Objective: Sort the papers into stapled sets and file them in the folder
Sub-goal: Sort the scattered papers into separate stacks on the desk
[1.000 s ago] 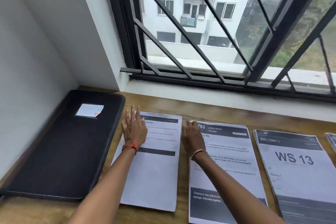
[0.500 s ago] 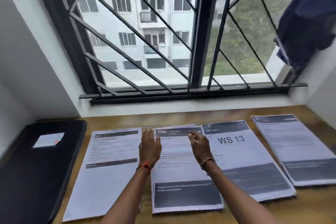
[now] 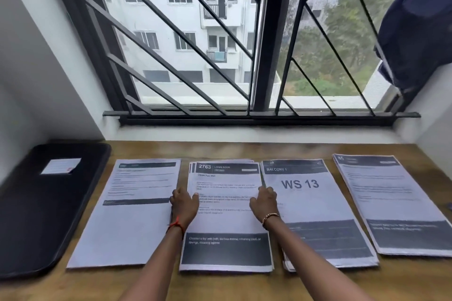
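Four stacks lie in a row across the desk (image 3: 220,150), the black folder (image 3: 46,205) at its left edge. Your left hand (image 3: 184,205) and right hand (image 3: 265,203) clamp the 2763 stack (image 3: 226,223) by its sides; lift unevenly and its loose sheets could fan out or drag the WS 13 stack (image 3: 308,203).

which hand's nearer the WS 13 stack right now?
Right. The right hand curls over the right edge of the 2763 stack, at the left edge of the WS 13 stack. The left hand holds the 2763 stack's left edge, that whole stack in between.
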